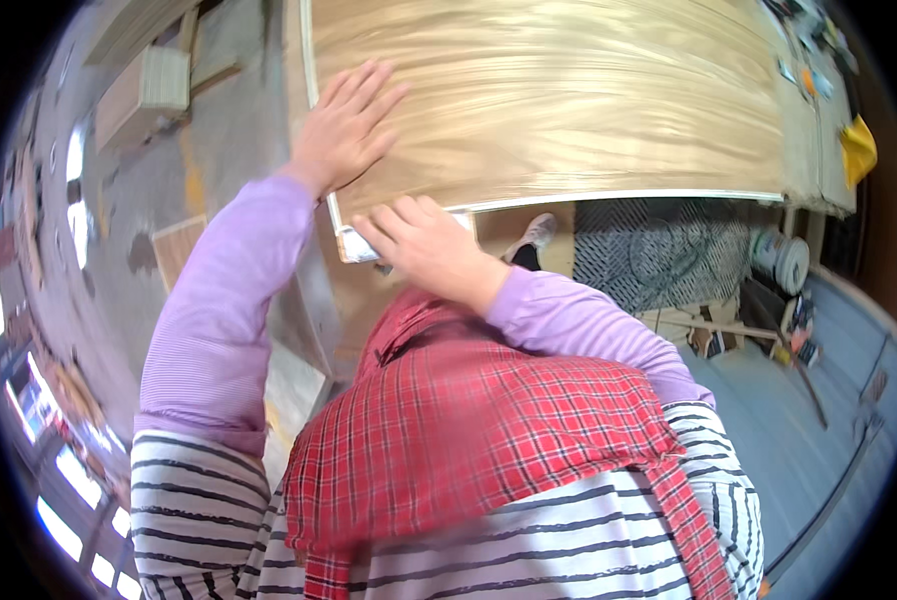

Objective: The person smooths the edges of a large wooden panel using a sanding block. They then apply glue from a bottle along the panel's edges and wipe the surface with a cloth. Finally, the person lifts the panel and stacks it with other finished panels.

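A large wood-grained panel [569,100] with white edges lies in front of me. My left hand [344,130] rests flat near its left edge, fingers spread and palm down. At the panel's near left corner, my right hand [424,245] has its fingers curled over a small pale rectangular block [357,246]. The block sits against the panel's near edge; my right hand covers most of it, so its exact kind is unclear.
Stacked boards [149,95] stand on the floor at the far left. To the right are a dark patterned mat [659,250], a white bucket-like roll [784,260] and a yellow cloth [857,152]. Small tools clutter the far right. My shoe [539,232] shows below the panel.
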Demonstrator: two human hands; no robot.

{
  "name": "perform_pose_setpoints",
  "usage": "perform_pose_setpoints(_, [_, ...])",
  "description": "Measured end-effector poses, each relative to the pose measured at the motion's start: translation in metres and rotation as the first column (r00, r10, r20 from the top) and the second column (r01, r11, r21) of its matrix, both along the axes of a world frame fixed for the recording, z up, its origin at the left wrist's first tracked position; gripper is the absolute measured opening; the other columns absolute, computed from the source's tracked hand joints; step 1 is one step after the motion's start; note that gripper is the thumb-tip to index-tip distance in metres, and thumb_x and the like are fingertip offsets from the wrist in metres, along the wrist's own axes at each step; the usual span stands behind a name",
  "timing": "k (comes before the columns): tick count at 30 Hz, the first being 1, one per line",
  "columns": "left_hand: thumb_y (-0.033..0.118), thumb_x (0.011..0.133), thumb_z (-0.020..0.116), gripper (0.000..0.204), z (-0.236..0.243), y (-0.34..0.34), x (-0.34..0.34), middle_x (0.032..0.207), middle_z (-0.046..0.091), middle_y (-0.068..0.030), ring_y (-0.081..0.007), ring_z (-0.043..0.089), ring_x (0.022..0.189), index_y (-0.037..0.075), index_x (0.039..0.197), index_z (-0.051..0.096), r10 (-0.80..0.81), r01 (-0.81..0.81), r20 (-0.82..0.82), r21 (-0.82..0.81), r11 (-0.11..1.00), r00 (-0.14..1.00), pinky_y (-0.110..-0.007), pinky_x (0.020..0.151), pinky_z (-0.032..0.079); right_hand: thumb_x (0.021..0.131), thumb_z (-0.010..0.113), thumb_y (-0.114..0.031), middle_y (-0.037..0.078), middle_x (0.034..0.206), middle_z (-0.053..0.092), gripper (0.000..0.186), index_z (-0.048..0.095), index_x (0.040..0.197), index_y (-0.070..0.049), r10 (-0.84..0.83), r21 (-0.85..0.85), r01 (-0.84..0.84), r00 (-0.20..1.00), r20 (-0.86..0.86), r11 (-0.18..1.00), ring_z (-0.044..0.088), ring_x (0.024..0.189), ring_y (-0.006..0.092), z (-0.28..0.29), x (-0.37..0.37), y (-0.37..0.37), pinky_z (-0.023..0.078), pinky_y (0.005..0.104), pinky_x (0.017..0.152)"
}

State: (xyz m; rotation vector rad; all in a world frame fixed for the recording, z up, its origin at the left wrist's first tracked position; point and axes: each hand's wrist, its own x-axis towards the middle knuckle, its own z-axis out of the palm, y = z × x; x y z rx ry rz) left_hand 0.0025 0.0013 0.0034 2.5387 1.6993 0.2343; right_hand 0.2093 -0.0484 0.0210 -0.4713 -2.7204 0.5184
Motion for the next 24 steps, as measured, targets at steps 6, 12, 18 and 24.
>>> perform_pose_setpoints(6, [0.031, 0.089, 0.049, 0.058, 0.006, 0.000, 0.000, 0.152, 0.025, -0.0131, -0.0301, 0.021, 0.141, 0.011, 0.142, 0.037, 0.018, -0.023, -0.071, -0.077, 0.997, 0.997, -0.043, 0.115, 0.016, 0.068, 0.068, -0.014, 0.001, 0.099, 0.058, 0.055, 0.057, 0.122, -0.014, -0.120, 0.169, 0.102, 0.988, 0.100, 0.980, 0.055, 0.088, 0.0218, 0.001, 0.196, 0.089, 0.047, 0.0347, 0.078])
perform_pose_setpoints(12, [0.026, 0.086, 0.050, 0.061, 0.011, 0.001, 0.002, 0.152, 0.023, -0.0174, -0.0329, 0.019, 0.141, 0.005, 0.142, 0.035, -0.024, 0.000, -0.177, -0.132, 0.991, 0.984, -0.045, 0.115, 0.016, 0.063, 0.076, -0.014, 0.004, 0.103, 0.058, 0.062, 0.056, 0.122, -0.013, -0.474, 0.309, 0.382, 0.819, 0.323, 0.871, 0.055, 0.097, 0.0255, 0.011, 0.409, 0.151, 0.047, 0.0375, 0.079])
perform_pose_setpoints(18, [0.028, 0.087, 0.048, 0.065, 0.008, 0.009, -0.004, 0.152, 0.019, -0.0220, -0.0378, 0.017, 0.141, 0.001, 0.143, 0.031, -0.081, 0.050, -0.227, -0.142, 0.989, 0.971, -0.046, 0.115, 0.013, 0.081, 0.071, -0.034, 0.018, 0.101, 0.059, 0.051, 0.051, 0.112, 0.001, -1.000, -0.063, 0.998, -0.022, 0.017, -0.023, 0.058, 0.089, 0.0326, -0.022, 0.552, 0.137, 0.047, 0.0392, 0.080])
perform_pose_setpoints(24, [0.031, 0.085, 0.050, 0.064, 0.007, 0.085, 0.152, 0.152, 0.023, -0.0203, -0.0355, 0.019, 0.141, 0.004, 0.142, 0.035, -0.162, 0.147, -0.112, -0.130, 0.980, 0.980, -0.047, 0.114, 0.014, 0.092, 0.055, -0.040, 0.007, 0.086, 0.059, 0.042, 0.054, 0.099, 0.001, -0.928, -0.811, 0.510, -0.358, 0.105, -0.288, 0.055, 0.068, 0.0134, -0.083, 0.524, 0.149, 0.046, 0.0314, 0.063])
